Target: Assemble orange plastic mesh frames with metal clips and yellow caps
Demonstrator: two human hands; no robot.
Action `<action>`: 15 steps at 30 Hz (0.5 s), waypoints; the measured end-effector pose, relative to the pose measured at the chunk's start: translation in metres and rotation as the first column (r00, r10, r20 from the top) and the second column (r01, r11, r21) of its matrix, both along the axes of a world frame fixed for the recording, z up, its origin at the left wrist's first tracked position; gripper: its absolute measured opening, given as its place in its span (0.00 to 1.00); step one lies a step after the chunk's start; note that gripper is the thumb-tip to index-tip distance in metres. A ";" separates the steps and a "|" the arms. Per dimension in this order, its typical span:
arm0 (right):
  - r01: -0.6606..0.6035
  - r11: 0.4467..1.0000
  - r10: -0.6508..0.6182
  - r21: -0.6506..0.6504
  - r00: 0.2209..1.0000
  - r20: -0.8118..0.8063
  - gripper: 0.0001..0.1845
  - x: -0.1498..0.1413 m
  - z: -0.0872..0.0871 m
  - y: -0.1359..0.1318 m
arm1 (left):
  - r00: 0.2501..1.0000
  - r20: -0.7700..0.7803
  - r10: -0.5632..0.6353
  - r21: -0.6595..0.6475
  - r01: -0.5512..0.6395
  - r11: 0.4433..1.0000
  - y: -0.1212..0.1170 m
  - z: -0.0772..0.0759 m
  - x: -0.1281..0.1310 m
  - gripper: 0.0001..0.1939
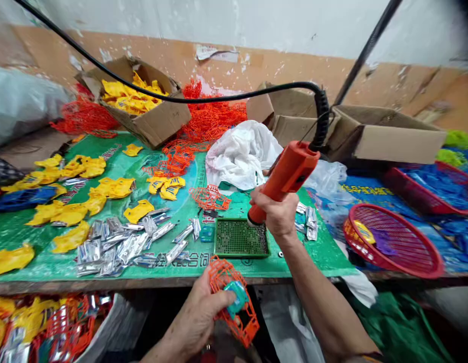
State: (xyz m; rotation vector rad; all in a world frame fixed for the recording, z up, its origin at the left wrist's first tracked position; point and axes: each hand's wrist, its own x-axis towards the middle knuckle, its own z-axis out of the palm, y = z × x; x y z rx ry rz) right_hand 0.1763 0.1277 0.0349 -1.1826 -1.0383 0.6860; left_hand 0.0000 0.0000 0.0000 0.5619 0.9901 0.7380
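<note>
Left hand point(199, 310) in front of green tray point(242, 238), fingers clamped on orange lattice frame point(239, 315) with teal part point(237, 298), right hand point(277, 214) above tray's right side, fingers wrapped around red power screwdriver point(287, 176), silver pieces point(124, 247) left of tray.

A green bench cover point(196, 209) with dark printed characters along its front edge carries yellow plastic pieces point(69, 214) and silver strips point(131, 247) toward its left corner, a green tray point(241, 254) with a grid pattern at the front edge, and a red lattice basket point(404, 242) beyond its right edge.
</note>
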 end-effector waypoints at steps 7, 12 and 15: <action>0.017 1.000 -0.017 0.012 0.999 0.027 0.11 -0.005 0.003 -0.001 | 1.000 -0.010 0.017 -0.024 -0.017 1.000 0.007 0.000 -0.001 0.21; 0.015 1.000 -0.015 0.024 1.000 -0.005 0.11 -0.009 0.009 -0.003 | 0.999 -0.009 0.052 0.012 -0.051 0.999 0.009 0.000 0.004 0.20; 0.027 0.999 -0.027 0.018 0.999 -0.034 0.11 -0.008 0.009 -0.001 | 0.999 -0.012 0.052 0.036 -0.052 0.998 0.010 0.003 0.007 0.19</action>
